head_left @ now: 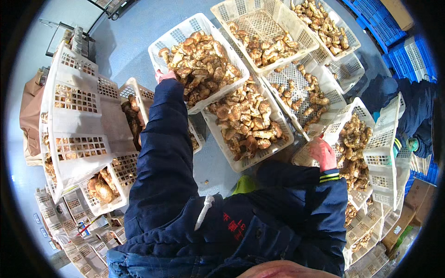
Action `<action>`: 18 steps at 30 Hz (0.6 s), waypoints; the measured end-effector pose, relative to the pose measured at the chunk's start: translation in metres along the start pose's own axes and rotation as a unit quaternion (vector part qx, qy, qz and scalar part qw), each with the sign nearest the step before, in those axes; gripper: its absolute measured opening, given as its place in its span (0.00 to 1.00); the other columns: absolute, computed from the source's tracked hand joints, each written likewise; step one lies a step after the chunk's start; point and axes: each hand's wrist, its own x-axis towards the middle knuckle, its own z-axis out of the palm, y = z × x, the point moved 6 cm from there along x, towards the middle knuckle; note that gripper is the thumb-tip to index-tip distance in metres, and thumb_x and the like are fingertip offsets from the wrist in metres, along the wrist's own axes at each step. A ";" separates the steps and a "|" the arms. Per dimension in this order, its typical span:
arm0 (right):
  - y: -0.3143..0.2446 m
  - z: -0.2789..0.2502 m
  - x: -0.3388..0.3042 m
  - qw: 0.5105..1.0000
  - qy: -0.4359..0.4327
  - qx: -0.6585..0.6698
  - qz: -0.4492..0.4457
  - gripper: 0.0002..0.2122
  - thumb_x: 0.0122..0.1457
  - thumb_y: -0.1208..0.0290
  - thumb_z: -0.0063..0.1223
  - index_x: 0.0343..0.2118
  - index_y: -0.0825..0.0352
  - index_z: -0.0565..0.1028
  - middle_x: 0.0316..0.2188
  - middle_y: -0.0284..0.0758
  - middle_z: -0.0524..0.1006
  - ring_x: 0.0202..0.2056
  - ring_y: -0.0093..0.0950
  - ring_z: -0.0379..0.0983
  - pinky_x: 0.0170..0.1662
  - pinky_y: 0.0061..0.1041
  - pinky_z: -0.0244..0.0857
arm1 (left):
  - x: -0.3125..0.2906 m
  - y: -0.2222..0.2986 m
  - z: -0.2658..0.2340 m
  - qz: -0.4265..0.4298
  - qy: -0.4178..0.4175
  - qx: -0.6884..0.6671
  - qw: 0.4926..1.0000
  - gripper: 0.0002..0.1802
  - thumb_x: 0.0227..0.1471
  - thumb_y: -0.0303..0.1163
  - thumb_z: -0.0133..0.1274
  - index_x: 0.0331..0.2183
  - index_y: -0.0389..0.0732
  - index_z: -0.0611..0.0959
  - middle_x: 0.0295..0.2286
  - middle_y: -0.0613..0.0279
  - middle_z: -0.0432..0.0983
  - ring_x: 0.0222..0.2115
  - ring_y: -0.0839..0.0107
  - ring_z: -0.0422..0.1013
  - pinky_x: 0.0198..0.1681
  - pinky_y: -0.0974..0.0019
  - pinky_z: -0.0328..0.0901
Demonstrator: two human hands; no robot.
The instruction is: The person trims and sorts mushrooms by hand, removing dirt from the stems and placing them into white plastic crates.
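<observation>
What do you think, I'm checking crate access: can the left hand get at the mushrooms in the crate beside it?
Probably yes: the left hand is at the rim of the white plastic crate, and no lid covers the brown mushrooms.

Floor (139,21): smooth, blue-grey, bending away toward the lens rim. Light cool and bright; a soft shadow (105,48) falls across the upper-left stretch. Upper left, a metal-framed cart (58,37); near it at the top edge, a dark frame (121,8) on a caster. Far left, a brown covering (32,113) hangs in folds. Upper right, blue plastic crates (376,21) are piled, cardboard (397,14) beside them. Lower right, brown cardboard boxes (421,197).
</observation>
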 end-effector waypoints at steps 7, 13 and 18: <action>-0.004 -0.003 -0.010 0.998 0.019 0.037 -0.048 0.14 0.56 0.69 0.43 0.44 0.69 0.66 0.23 0.29 0.69 0.23 0.19 0.64 0.26 0.15 0.60 | -0.120 0.108 0.026 0.040 -0.199 -0.051 0.978 0.25 0.42 0.30 0.48 0.46 0.35 0.66 0.40 0.48 0.65 0.40 0.61 0.64 0.44 0.62 0.60; -0.069 -0.036 -0.062 0.982 0.063 -0.015 -0.175 0.14 0.53 0.68 0.44 0.42 0.68 0.70 0.29 0.31 0.74 0.28 0.21 0.71 0.30 0.20 0.66 | -0.235 0.126 0.001 -0.131 -0.297 -0.401 0.857 0.20 0.48 0.26 0.46 0.45 0.32 0.68 0.40 0.52 0.67 0.39 0.65 0.65 0.42 0.62 0.63; -0.028 -0.248 -0.146 0.921 0.361 -0.115 -0.091 0.17 0.50 0.66 0.48 0.43 0.68 0.70 0.30 0.33 0.75 0.30 0.22 0.71 0.32 0.20 0.66 | -0.406 0.212 -0.039 -0.179 -0.553 -0.403 0.707 0.20 0.47 0.30 0.49 0.43 0.32 0.70 0.40 0.53 0.69 0.37 0.65 0.68 0.39 0.64 0.65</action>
